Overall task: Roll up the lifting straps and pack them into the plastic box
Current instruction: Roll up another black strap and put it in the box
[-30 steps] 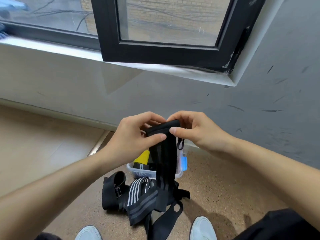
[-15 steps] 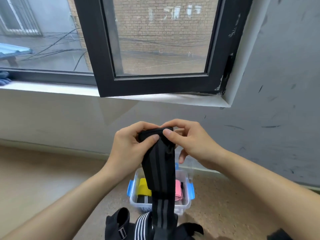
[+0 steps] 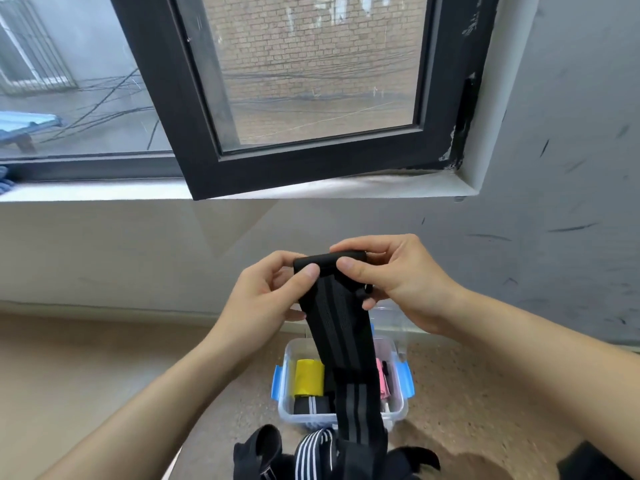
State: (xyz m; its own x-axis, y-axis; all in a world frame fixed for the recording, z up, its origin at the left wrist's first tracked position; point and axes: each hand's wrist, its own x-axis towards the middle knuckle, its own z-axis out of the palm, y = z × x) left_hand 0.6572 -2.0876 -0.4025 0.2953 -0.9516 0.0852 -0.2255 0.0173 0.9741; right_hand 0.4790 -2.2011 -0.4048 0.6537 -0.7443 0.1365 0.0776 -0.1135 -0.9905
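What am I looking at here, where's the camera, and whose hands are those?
There is no machine: a person wears one wide camera on the head, looking forward and down, so both arms are their own. The left hand and right hand pinch the rolled top end of a black grey-striped strap, which hangs down in front of a clear plastic box on the floor. In the box lie a yellow roll, a pink roll and a black roll. More straps lie piled nearer the person.
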